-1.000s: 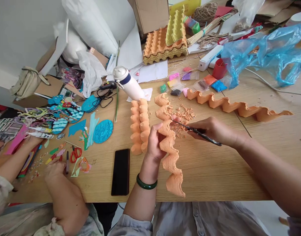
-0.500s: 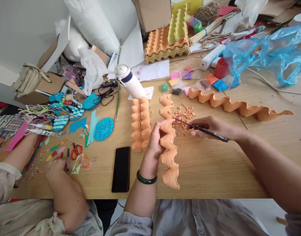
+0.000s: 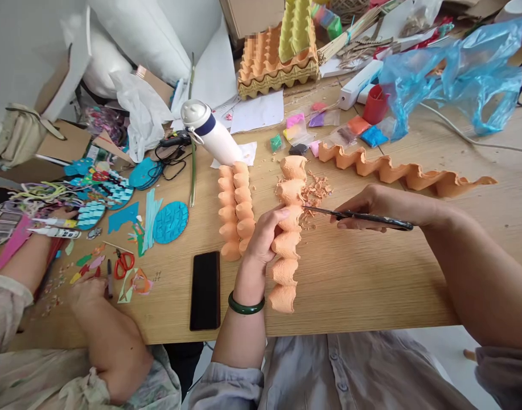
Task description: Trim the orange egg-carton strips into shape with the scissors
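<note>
Left hand (image 3: pixel 262 238) has swung its orange strip (image 3: pixel 286 245), near end leftward.

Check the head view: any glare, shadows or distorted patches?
Head view: soft shadow on the table by the right forearm; bright sheen on the blue bag; blocky pixels over part of the orange tray; held strip and cutting tool look fairly sharp.

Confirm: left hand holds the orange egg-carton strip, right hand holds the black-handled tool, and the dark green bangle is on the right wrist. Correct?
Not quite: the dark green bangle is on the left wrist, as the head view shows. The left hand does hold the orange egg-carton strip, and the right hand the black-handled tool.
</note>
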`<state>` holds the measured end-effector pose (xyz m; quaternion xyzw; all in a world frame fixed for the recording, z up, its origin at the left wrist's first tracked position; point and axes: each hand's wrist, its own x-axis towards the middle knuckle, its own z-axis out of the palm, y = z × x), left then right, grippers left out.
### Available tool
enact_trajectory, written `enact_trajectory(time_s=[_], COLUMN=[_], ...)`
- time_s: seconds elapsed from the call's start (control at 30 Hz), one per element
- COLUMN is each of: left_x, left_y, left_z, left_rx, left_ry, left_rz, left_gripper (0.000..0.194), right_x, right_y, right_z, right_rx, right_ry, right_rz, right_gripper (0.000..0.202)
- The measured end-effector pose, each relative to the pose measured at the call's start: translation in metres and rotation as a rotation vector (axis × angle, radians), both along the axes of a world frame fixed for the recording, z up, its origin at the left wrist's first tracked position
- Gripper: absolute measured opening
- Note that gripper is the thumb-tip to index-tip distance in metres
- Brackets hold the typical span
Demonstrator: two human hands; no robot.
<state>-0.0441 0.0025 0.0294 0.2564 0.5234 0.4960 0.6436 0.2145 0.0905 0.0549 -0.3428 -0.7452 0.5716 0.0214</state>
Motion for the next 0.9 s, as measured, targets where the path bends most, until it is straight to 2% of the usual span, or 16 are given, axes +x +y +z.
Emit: enact_trajectory(time_s=[0.1,0.2,0.4,0.53,0.63,0.7,0.8,0.9], left_x=[-0.001,-0.001,0.001,0.003,0.004,0.005,0.005,0.004], left_y=[0.0,0.001,0.0,-0.013,-0.021,-0.019,-0.006,0.005], left_z=[0.002,0.003,0.002,0.0,0.001,0.005,0.011,0.015], left_rx=[0.002,0.017,0.086,0.077,0.038,0.006,-0.082,-0.107], left_ry=[0.028,0.077,0.137,0.113,0.062,-0.04,-0.328,-0.492], left_rz=[-0.025,-0.042,-0.039,0.004,0.035,0.034,-0.106,-0.145], left_gripper=[0.027,0.026,0.01,0.008,0.014,0.023,0.029,0.026], right_x=[0.004,0.007,0.006,0.006,0.006,0.005,0.001,-0.007], right_y=[0.003,0.002,0.0,0.0,0.0,-0.001,-0.003,-0.005], right_z=[0.001,0.002,0.006,0.004,0.004,0.004,-0.001,-0.013], right_rx=[-0.003,0.039,0.052,0.111,0.188,0.237,0.351,0.563], right_ry=[-0.082,-0.091,-0.11,-0.019,0.079,0.117,0.151,0.156], right_rz=[-0.005,0.047,0.067,0.076,0.072,0.066,0.05,0.01], right_gripper=[0.049,0.048,0.044,0.041,0.039,0.042,0.045,0.041])
